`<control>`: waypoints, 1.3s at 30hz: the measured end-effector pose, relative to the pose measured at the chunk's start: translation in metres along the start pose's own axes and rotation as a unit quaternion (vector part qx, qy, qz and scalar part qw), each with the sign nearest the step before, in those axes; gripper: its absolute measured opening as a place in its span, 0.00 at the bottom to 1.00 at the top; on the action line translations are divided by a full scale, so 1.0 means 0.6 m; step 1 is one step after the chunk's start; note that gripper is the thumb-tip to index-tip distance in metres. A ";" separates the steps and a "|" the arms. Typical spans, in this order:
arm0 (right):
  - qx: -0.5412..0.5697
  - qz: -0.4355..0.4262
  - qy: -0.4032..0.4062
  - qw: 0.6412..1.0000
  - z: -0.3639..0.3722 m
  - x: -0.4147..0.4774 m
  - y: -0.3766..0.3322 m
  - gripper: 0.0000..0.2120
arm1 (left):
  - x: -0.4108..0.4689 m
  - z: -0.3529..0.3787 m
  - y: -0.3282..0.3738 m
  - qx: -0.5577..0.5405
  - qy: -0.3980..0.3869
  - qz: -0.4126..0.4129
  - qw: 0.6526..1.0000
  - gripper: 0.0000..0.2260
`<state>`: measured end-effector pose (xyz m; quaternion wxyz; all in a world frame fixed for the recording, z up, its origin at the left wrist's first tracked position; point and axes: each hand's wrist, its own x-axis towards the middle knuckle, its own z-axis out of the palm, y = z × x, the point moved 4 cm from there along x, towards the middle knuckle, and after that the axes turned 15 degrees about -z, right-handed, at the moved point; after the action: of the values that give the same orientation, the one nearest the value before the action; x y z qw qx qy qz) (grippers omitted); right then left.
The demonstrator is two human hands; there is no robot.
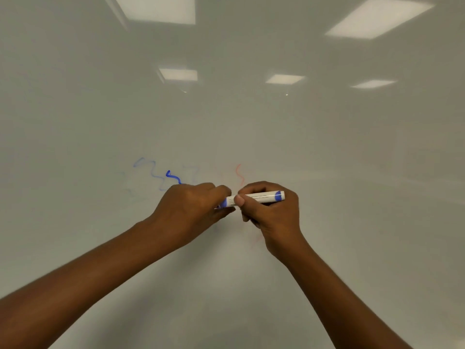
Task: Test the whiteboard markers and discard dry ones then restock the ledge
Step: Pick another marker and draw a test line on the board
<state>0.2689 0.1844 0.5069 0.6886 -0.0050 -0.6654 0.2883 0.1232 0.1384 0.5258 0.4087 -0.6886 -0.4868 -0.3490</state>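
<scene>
A white whiteboard marker (261,197) with blue bands lies level in front of the whiteboard (251,122). My right hand (271,212) grips its barrel, thumb on top. My left hand (191,207) curls around the marker's left end, where a bit of blue cap (223,204) shows between the fingers. The tip is hidden. On the board behind my hands are a faint blue squiggle (151,172), a bold blue stroke (173,177) and a faint red squiggle (239,175).
The whiteboard fills the whole view and reflects several ceiling light panels. A faint red mark (255,241) shows below my right hand. No ledge, bin or other markers are in view.
</scene>
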 end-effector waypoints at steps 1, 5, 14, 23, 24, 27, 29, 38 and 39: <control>-0.009 -0.018 0.032 0.999 -0.008 0.003 -0.006 0.05 | 0.006 0.001 -0.003 0.007 0.008 0.008 1.000 0.11; -0.118 -0.157 0.173 0.965 -0.058 0.010 -0.025 0.11 | 0.036 0.004 -0.038 0.051 0.036 0.002 0.998 0.24; -0.296 -0.219 0.115 0.922 -0.087 0.037 0.026 0.11 | 0.098 0.014 -0.041 0.203 0.076 -0.059 0.975 0.28; -0.381 -0.250 0.074 0.887 -0.089 0.037 0.054 0.12 | 0.090 0.045 -0.027 0.161 0.062 -0.114 0.978 0.35; -0.389 -0.257 0.065 0.882 -0.092 0.033 0.056 0.12 | 0.086 0.047 -0.027 0.148 0.059 -0.107 0.981 0.30; -0.364 -0.229 0.099 0.897 -0.120 0.022 0.059 0.12 | 0.071 0.054 -0.027 0.109 0.053 -0.081 0.989 0.21; -0.354 -0.220 0.114 0.902 -0.134 0.013 0.061 0.12 | 0.062 0.060 -0.026 0.096 0.081 -0.066 0.990 0.23; -0.433 -0.172 0.103 0.879 -0.169 -0.089 0.086 0.14 | 0.036 0.061 -0.017 0.081 0.169 -0.003 0.982 0.11; -0.431 -0.151 0.098 0.884 -0.170 -0.101 0.088 0.13 | 0.032 0.059 -0.015 0.082 0.175 0.001 0.981 0.10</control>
<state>0.3452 0.2425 0.4190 0.7151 -0.2295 -0.6461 -0.1363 0.1230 0.1796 0.5299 0.5428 -0.5819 -0.4340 -0.4223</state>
